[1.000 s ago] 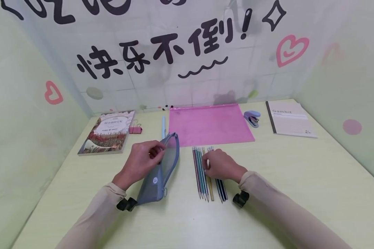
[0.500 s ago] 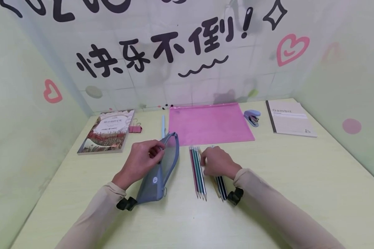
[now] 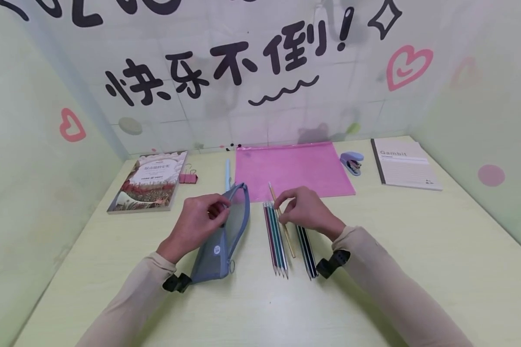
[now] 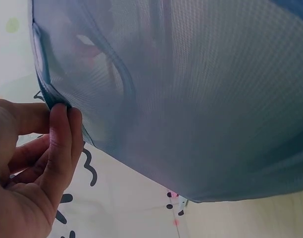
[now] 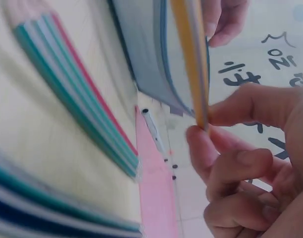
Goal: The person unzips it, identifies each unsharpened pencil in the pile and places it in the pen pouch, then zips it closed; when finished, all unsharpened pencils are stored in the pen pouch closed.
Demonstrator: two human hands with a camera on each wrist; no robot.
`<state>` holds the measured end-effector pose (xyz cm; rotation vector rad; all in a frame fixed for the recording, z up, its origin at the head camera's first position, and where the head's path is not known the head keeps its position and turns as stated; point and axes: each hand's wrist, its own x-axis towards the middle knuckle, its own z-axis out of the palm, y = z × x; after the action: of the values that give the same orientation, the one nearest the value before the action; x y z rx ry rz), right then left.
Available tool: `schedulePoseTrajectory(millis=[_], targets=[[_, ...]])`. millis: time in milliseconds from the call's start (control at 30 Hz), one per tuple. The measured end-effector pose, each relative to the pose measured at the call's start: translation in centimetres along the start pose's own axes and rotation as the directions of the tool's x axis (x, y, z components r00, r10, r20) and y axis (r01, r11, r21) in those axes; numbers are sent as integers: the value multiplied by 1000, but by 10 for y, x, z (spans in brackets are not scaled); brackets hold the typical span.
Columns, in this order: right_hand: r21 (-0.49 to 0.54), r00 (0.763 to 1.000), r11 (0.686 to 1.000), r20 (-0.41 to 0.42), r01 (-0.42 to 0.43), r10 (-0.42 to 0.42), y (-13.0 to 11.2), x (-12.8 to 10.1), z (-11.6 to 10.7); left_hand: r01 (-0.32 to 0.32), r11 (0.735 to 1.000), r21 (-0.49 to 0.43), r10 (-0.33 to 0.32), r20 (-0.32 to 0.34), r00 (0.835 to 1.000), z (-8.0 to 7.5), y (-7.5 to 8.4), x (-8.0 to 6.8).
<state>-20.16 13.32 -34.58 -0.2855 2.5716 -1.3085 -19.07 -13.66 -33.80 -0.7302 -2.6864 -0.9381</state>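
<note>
A blue-grey mesh pencil case (image 3: 209,258) stands tilted with its zipped mouth open; my left hand (image 3: 196,225) pinches its upper edge. In the left wrist view thumb and fingers grip the rim of the mesh (image 4: 191,109). My right hand (image 3: 307,212) pinches a yellow pencil (image 3: 289,241), raised off the table; the right wrist view shows the yellow pencil (image 5: 193,59) between thumb and fingertips. Below lies a row of green, white and red pencils (image 3: 275,246). Beside it, partly under the right hand, rest several dark striped pencils (image 3: 307,253).
A pink folder (image 3: 295,168) lies at the back, with a light blue pen (image 3: 227,173) at its left. Further left are a pink binder clip (image 3: 188,179) and a book (image 3: 149,183). To the right are a purple stapler (image 3: 351,163) and a notebook (image 3: 405,164).
The right hand first drew the yellow pencil rightward, away from the green ones, then lifted it up and toward the left. The left hand and pencil case have stayed in place.
</note>
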Motion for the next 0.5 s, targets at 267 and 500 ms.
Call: schedulePoseTrajectory(millis=[267, 500], targets=[[204, 992, 979, -129, 21, 5, -8, 6, 20, 3, 1000, -7, -3, -4, 1000, 3, 0, 1], [304, 975, 951, -222, 53, 17, -27, 11, 48, 33, 999, 3, -33, -1, 999, 3, 1, 0]])
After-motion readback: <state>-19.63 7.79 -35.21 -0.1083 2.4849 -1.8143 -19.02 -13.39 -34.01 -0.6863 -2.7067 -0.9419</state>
